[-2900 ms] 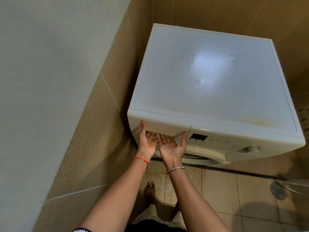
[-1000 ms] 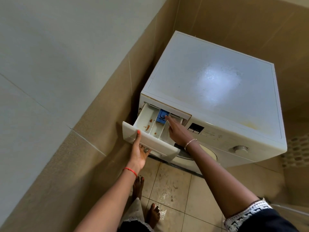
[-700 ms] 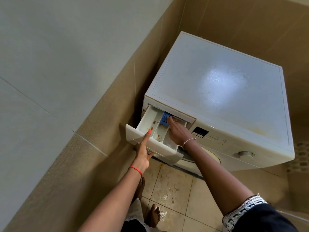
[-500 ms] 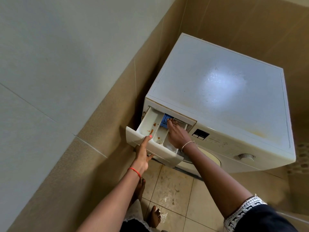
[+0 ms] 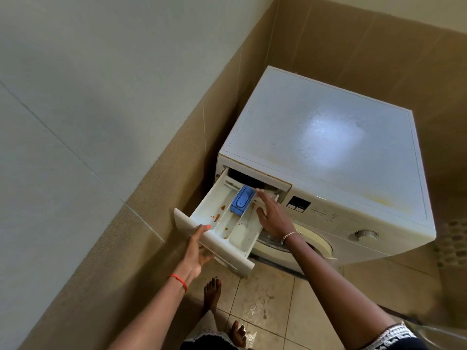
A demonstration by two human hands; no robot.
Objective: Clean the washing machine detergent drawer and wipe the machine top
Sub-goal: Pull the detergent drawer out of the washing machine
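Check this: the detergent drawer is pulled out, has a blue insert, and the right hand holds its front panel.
Wrong hand. In the head view the left hand holds the front panel of the pulled-out detergent drawer; the right hand reaches in beside the blue insert.

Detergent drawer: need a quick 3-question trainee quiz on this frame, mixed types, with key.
1. Short answer: what colour is the insert in the detergent drawer, beside the right hand?
2. Multiple choice: what grips the drawer's front panel?
A. left hand
B. right hand
C. neither hand
3. True or false: brownish stains lie in the drawer compartment nearest the wall.

Key: 1. blue; 2. A; 3. true
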